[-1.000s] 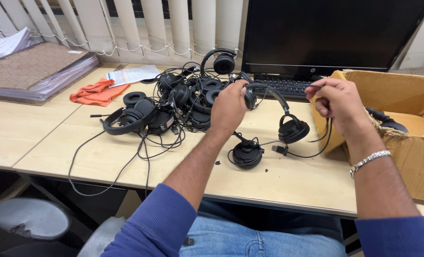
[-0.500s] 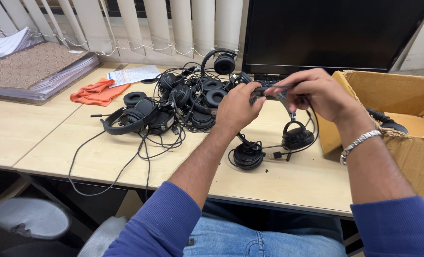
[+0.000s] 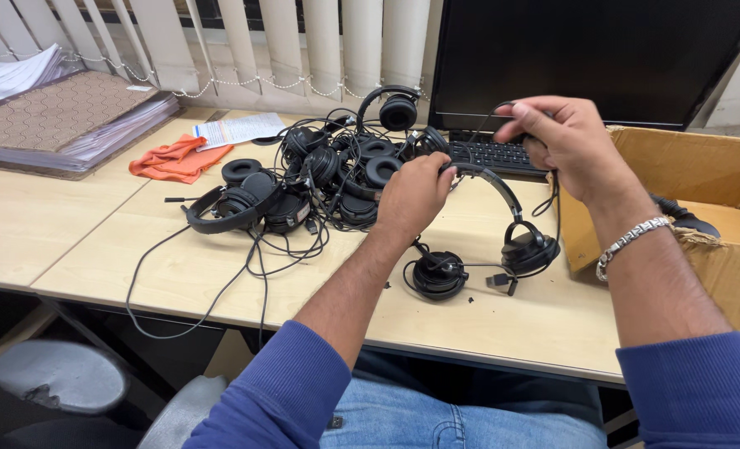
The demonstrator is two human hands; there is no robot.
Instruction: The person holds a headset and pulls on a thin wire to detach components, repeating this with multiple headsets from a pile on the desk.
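The left hand [image 3: 414, 193] is closed around the headband of a black wired headset [image 3: 490, 237], fingers curled over the band near its upper end. That headset hangs and rests over the light wooden desk [image 3: 71, 241]: one round ear cup lies flat on the desk at about 5 o'clock from the left hand, the other sits at about 4 o'clock, farther right, close to the cardboard box [image 3: 694, 179]. The right hand [image 3: 565, 141], raised at 2 o'clock from the left one, is mostly closed, pinching the headset's thin black cable [image 3: 553, 195] between thumb and fingers; the cable drops from the hand toward the right ear cup. A silver chain bracelet [image 3: 627, 241] circles the right wrist.

At 9 to 10 o'clock from the left hand lies a tangled pile of black headsets [image 3: 320, 179], their cords trailing over the near desk edge. Behind the hands, at 12 o'clock, a black keyboard [image 3: 490, 154] sits under a dark monitor [image 3: 586, 54]. An orange cloth [image 3: 174, 160] lies at 9 o'clock beyond the pile, with a printed leaflet [image 3: 237, 129] just behind it and a stack of papers under a patterned folder [image 3: 58, 112] at the far left. Vertical blinds [image 3: 262, 41] hang along the back.
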